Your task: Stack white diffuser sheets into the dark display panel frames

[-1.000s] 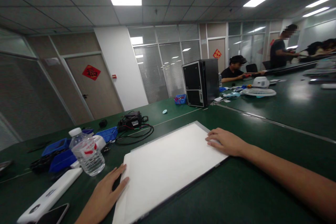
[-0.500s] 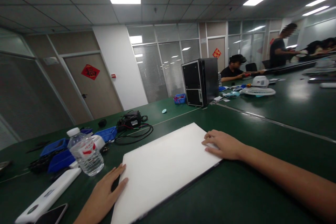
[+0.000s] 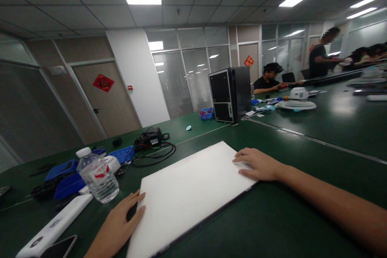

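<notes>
A flat white rectangular panel (image 3: 187, 193) with a thin dark front edge lies on the green table. My left hand (image 3: 119, 219) rests at its left edge, fingers and thumb apart, the tips touching the white surface. At the right end, my right hand (image 3: 256, 164) lies over the edge with spread fingers on the panel. Neither hand is wrapped round it. Just beyond my left hand stands a water bottle (image 3: 98, 177) with a white cap. A long white device (image 3: 56, 225) and a phone (image 3: 60, 248) lie to the left of that hand.
Blue trays (image 3: 68, 183), a black adapter with looped cables (image 3: 151, 139) and a small blue basket (image 3: 207, 113) are on the table. A black computer tower (image 3: 231, 93) stands further back. A white fan (image 3: 296, 105) lies at right. Two people (image 3: 269, 80) are beyond.
My right hand has shifted slightly on the panel's right edge, its thumb a little further right. Otherwise hands and panel look almost the same.
</notes>
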A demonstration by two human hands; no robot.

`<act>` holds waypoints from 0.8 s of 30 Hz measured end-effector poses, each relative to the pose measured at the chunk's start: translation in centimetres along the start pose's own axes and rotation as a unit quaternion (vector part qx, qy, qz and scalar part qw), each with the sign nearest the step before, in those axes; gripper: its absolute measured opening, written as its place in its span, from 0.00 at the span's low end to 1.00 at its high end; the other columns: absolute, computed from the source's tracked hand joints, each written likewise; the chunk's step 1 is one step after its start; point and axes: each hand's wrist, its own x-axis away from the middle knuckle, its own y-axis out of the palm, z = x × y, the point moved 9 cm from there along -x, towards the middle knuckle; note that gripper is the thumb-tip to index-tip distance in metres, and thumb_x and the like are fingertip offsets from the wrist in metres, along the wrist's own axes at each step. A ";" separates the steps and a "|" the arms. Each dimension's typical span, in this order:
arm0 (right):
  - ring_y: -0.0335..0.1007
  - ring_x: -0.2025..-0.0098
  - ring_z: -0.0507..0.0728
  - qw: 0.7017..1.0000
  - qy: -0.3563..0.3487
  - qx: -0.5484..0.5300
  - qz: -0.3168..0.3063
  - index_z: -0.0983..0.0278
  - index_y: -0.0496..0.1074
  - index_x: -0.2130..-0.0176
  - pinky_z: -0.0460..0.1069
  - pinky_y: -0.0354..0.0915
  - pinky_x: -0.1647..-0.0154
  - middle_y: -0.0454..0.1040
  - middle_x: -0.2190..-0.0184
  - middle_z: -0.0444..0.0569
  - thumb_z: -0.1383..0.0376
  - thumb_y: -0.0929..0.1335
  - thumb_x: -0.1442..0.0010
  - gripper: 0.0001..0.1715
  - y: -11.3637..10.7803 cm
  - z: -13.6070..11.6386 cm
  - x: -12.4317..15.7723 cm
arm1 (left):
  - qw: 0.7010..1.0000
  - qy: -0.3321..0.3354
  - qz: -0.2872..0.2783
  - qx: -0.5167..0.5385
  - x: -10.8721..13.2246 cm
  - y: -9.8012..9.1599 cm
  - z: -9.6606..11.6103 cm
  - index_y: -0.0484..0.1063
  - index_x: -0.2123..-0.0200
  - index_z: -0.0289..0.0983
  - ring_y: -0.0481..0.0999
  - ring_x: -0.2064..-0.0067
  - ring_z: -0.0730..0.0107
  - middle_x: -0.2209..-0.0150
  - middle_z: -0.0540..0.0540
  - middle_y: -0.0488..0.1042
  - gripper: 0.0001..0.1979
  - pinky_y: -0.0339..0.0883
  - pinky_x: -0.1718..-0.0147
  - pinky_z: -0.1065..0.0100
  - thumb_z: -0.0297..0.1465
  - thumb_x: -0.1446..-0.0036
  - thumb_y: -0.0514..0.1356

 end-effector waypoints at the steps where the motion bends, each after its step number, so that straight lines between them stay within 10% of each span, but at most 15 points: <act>1: 0.66 0.42 0.66 0.999 0.031 0.003 0.015 0.56 0.72 0.42 0.62 0.59 0.40 0.72 0.43 0.53 0.45 0.63 0.37 0.31 -0.1 1.0 0.0 | 1.000 -0.003 0.000 -0.002 0.0 -0.1 0.0 0.73 0.42 0.40 0.68 0.36 0.52 0.38 0.45 0.71 0.29 0.61 0.37 0.49 0.50 0.39 0.52; 6: 0.66 0.41 0.70 0.981 0.179 -0.010 0.070 0.64 0.71 0.41 0.66 0.58 0.38 0.72 0.42 0.59 0.47 0.63 0.38 0.34 0.0 5.4 0.6 | 1.000 -0.018 0.014 -0.020 0.0 -0.2 -0.1 0.71 0.39 0.37 0.70 0.38 0.52 0.39 0.41 0.72 0.31 0.62 0.37 0.51 0.49 0.37 0.50; 15: 0.69 0.42 0.63 0.952 0.181 -0.230 0.093 0.62 0.74 0.46 0.60 0.62 0.38 0.75 0.45 0.52 0.65 0.65 0.44 0.26 1.2 5.7 -0.1 | 0.997 0.048 -0.022 -0.059 0.4 1.7 1.2 0.63 0.35 0.35 0.60 0.32 0.53 0.33 0.38 0.60 0.31 0.55 0.35 0.48 0.45 0.35 0.46; 20: 0.75 0.47 0.63 0.894 0.203 -0.381 0.122 0.61 0.66 0.38 0.56 0.74 0.55 0.75 0.44 0.55 0.75 0.63 0.57 0.46 1.0 7.0 0.5 | 0.997 0.048 -0.024 -0.059 0.5 1.8 1.1 0.62 0.34 0.34 0.57 0.31 0.55 0.32 0.39 0.59 0.30 0.54 0.35 0.48 0.43 0.33 0.45; 24: 0.70 0.42 0.64 0.776 0.161 -0.581 0.183 0.55 0.68 0.41 0.56 0.74 0.53 0.71 0.41 0.52 0.76 0.70 0.58 0.46 -0.1 6.4 0.8 | 0.997 0.057 -0.013 -0.041 0.4 2.1 0.8 0.60 0.33 0.36 0.58 0.32 0.54 0.33 0.41 0.59 0.30 0.55 0.35 0.46 0.43 0.33 0.46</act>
